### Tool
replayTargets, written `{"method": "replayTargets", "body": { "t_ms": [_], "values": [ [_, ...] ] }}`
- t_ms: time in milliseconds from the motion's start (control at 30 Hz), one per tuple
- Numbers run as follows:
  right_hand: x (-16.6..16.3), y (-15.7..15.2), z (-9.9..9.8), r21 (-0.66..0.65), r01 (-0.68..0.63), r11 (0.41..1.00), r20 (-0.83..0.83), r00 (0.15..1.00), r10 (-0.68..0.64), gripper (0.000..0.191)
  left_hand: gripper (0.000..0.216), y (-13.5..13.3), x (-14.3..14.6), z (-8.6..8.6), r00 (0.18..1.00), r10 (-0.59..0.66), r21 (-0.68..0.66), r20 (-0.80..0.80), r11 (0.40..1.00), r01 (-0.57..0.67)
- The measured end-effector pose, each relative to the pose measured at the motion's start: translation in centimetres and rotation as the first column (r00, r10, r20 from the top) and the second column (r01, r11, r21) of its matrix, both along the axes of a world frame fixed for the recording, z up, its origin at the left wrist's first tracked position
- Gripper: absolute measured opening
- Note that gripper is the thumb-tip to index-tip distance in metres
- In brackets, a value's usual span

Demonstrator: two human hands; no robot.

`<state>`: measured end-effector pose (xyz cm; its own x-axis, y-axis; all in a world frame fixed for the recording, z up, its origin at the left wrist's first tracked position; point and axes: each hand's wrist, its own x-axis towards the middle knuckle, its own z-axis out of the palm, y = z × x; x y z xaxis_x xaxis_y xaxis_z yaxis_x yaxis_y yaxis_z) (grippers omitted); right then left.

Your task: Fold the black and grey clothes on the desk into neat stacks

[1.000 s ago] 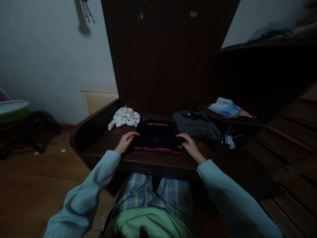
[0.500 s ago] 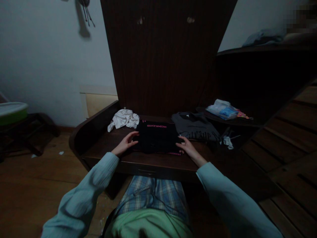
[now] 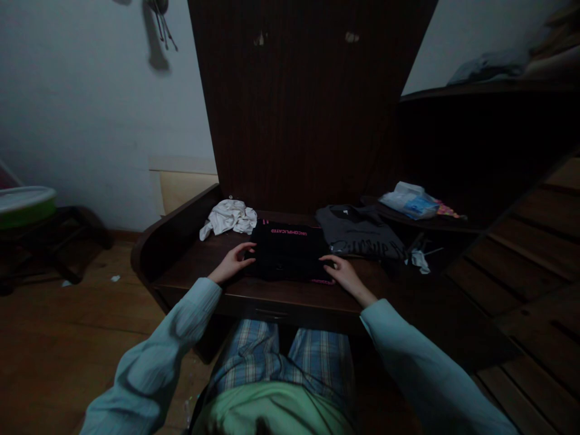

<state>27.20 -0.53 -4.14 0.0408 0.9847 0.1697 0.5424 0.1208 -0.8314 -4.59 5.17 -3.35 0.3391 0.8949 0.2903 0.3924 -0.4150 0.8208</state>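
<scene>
A folded black shirt with pink lettering (image 3: pixel 286 252) lies on the dark wooden table (image 3: pixel 272 291) in front of me. My left hand (image 3: pixel 235 263) rests at its left edge, fingers curled onto the cloth. At the shirt's right front corner my right hand (image 3: pixel 341 273) presses with the fingers laid over the edge. Both arms wear pale blue sleeves.
A crumpled white cloth (image 3: pixel 228 217) lies behind the black shirt at the left. A folded grey shirt (image 3: pixel 360 237) sits to the right, with a plastic packet (image 3: pixel 410 200) on a low shelf beyond. A tall dark wooden panel (image 3: pixel 299 103) rises behind the table.
The black shirt's front flap has been folded back, so it is now shorter and the pink text along the front edge is mostly hidden. Both hands stayed at its sides.
</scene>
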Motion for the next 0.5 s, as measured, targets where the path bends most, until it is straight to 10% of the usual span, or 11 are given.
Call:
{"method": "replayTargets", "body": {
  "t_ms": [300, 500],
  "values": [
    [0.7, -0.1, -1.3, 0.24, 0.173, 0.955, 0.184, 0.958, -0.219, 0.042, 0.033, 0.3, -0.4, -0.7, 0.945, 0.328, 0.15, -0.014, 0.935, -0.323],
    [0.7, 0.1, -1.2, 0.224, 0.072, 0.972, 0.142, 0.984, -0.106, 0.035, 0.028, 0.1, -0.1, -0.7, 0.979, 0.198, 0.038, -0.055, 0.98, -0.196]
  ]
}}
